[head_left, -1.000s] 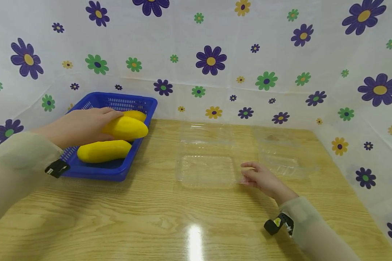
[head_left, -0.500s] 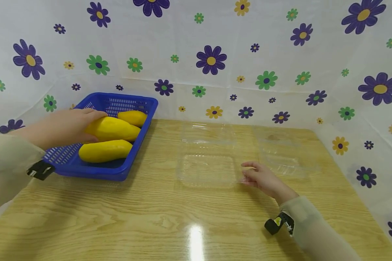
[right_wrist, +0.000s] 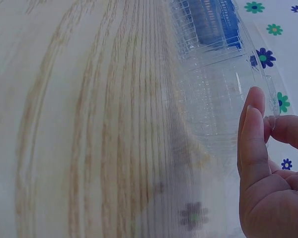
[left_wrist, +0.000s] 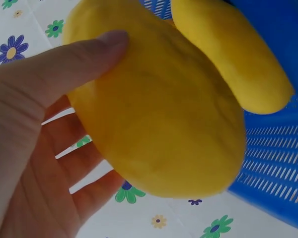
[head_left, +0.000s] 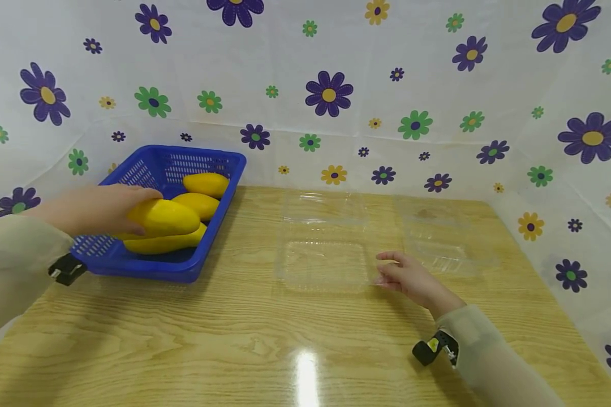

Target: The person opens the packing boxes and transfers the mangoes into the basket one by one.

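My left hand (head_left: 102,210) grips a plump yellow mango (head_left: 165,219), thumb on one side and fingers on the other. In the left wrist view that mango (left_wrist: 159,109) fills the middle, raised from the basket floor. Other mangoes lie in the blue basket (head_left: 197,265): one at the back (head_left: 206,184), one in the middle (head_left: 199,204), and one in front (head_left: 158,245), partly hidden by the held one. My right hand (head_left: 412,282) pinches the right rim of a clear plastic clamshell box (head_left: 326,265), which stands with its lid raised. The right wrist view shows thumb and finger on its rim (right_wrist: 272,116).
A second clear clamshell box (head_left: 440,249) stands open at the right, behind my right hand. The wooden table (head_left: 224,345) runs toward me. A white flowered cloth (head_left: 285,68) hangs behind and along the sides.
My left hand has moved left, then slightly nearer, with a mango in its grip. The middle mango now shows apart behind the held one. My right hand stays at the box rim.
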Tool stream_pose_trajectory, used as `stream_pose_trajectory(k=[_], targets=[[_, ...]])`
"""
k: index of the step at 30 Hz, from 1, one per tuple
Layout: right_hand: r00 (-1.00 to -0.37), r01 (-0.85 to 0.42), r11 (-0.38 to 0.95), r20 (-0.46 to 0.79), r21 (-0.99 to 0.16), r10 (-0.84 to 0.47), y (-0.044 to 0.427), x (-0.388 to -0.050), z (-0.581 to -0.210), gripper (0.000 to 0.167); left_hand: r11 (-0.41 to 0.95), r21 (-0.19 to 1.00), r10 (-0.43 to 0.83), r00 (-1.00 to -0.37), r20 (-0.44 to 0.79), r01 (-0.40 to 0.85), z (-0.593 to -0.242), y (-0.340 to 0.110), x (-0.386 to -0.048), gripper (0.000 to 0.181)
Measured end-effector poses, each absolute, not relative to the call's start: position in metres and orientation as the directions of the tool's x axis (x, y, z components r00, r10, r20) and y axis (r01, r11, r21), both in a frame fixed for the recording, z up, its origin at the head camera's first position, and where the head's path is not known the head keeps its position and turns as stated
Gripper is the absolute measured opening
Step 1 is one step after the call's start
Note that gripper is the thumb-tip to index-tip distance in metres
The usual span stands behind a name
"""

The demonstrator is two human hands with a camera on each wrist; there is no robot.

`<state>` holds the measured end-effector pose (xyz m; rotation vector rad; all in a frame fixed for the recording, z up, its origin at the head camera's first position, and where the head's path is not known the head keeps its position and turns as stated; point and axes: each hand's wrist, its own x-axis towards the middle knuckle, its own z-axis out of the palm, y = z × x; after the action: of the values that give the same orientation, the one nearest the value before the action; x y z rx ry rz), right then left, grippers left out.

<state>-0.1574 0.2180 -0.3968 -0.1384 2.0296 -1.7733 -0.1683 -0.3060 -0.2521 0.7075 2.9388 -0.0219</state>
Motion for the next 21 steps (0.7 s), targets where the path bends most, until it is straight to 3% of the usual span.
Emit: stream_pose_trajectory(k=[8,21], targets=[[-0.902,0.207,0.166,-0.254,-0.964,-0.349,0.22,-0.157,-0.398,0.047,0.861,0.015,0.503,-0.846,-0.177,0.509,-0.268,-0.3,-0.177,0.056],[-0.901,0.209,0.166,-0.256,-0.964,-0.351,0.217,-0.16,-0.4,0.046,0.88,0.035,0.464,-0.841,-0.279,0.474,-0.283,-0.296,-0.185,0.059]])
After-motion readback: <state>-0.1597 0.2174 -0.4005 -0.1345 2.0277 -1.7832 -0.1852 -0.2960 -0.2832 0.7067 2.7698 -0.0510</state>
